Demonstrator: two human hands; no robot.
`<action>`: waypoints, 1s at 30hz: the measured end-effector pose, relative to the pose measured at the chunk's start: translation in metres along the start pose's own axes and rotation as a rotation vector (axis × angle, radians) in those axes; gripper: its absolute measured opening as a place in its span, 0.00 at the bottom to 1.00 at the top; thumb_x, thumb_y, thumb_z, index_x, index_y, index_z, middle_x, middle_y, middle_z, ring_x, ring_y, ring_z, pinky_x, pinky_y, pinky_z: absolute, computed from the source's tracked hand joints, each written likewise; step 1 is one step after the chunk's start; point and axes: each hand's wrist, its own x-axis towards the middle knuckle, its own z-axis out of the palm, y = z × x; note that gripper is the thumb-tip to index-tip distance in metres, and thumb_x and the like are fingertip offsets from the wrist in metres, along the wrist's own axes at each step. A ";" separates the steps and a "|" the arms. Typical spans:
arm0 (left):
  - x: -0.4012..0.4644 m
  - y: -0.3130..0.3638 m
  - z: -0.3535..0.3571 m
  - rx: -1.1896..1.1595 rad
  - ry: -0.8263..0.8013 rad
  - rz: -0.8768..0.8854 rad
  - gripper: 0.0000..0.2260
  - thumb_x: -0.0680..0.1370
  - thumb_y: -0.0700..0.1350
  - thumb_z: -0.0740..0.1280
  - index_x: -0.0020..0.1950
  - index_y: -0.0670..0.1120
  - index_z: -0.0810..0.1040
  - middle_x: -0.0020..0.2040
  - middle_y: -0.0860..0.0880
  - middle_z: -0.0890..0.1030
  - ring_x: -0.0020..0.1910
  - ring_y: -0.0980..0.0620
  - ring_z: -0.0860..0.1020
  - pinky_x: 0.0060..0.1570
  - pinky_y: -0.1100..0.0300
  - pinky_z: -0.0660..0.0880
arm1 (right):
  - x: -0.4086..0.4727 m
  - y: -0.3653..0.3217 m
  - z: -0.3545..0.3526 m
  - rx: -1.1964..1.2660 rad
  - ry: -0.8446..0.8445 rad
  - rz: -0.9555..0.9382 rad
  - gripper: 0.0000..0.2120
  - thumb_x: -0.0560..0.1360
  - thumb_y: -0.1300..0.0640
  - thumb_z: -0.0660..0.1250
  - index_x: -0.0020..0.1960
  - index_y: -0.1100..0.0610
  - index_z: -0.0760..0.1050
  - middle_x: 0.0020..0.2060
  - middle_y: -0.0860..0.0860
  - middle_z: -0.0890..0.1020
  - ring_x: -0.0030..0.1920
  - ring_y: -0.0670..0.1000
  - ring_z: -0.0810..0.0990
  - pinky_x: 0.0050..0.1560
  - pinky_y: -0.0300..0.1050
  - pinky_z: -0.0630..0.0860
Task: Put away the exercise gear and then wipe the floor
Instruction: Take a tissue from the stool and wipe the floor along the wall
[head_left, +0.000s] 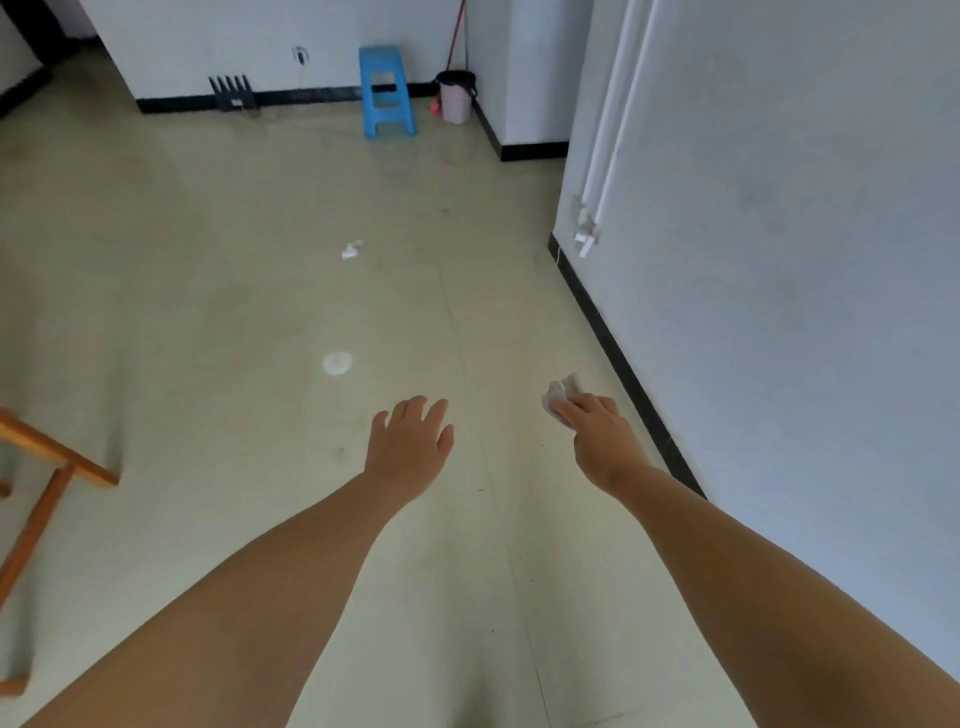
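Head view: one crumpled white tissue (560, 394) is pinched in the fingers of the right hand (597, 436), held out over the floor (234, 291) close to its right edge, near the black skirting. Left hand (410, 441) is empty, palm down, fingers loosely spread. Floor carries two white items ahead: one round white patch (337, 362) mid-floor and one small white scrap (351, 250) beyond it. At the far edge stand one blue stool (387, 93), one pink bucket (456, 97) and one dark rack (231, 92). One wooden frame (39, 488) sits at the left edge.
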 end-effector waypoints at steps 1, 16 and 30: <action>0.011 -0.011 -0.004 -0.008 0.011 -0.025 0.20 0.82 0.52 0.50 0.73 0.51 0.61 0.72 0.47 0.65 0.70 0.48 0.63 0.69 0.49 0.59 | 0.018 -0.007 -0.001 -0.006 -0.004 -0.022 0.31 0.74 0.72 0.56 0.72 0.49 0.62 0.69 0.51 0.68 0.65 0.56 0.65 0.60 0.51 0.71; 0.302 -0.107 -0.040 -0.035 0.067 -0.146 0.20 0.82 0.52 0.50 0.74 0.51 0.60 0.72 0.48 0.64 0.70 0.50 0.63 0.70 0.50 0.59 | 0.369 -0.037 -0.017 -0.049 -0.020 -0.294 0.32 0.73 0.73 0.55 0.72 0.49 0.64 0.73 0.51 0.63 0.67 0.56 0.65 0.61 0.50 0.71; 0.570 -0.340 -0.061 -0.015 0.026 -0.351 0.22 0.82 0.53 0.49 0.76 0.51 0.55 0.73 0.48 0.63 0.71 0.49 0.62 0.70 0.50 0.58 | 0.739 -0.147 0.012 -0.073 -0.139 -0.489 0.35 0.71 0.74 0.53 0.73 0.49 0.63 0.76 0.48 0.56 0.71 0.56 0.60 0.63 0.50 0.70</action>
